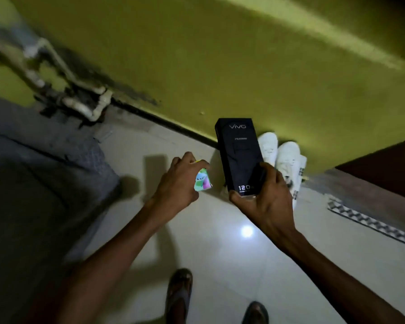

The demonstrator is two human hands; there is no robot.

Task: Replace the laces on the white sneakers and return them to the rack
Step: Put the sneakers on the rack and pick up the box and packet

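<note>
Right hand point(264, 197) grips a black vivo box point(237, 150), left hand point(178, 181) clutches a small colourful carton point(203, 183); best set both down clear of the white sneakers point(287, 157) standing against the wall point(220, 66).

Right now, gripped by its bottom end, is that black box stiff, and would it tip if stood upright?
Probably stiff: the black box keeps straight edges though the right hand grips only its lower end. Likely light, held one-handed. Tall and narrow, it might tip.
</note>
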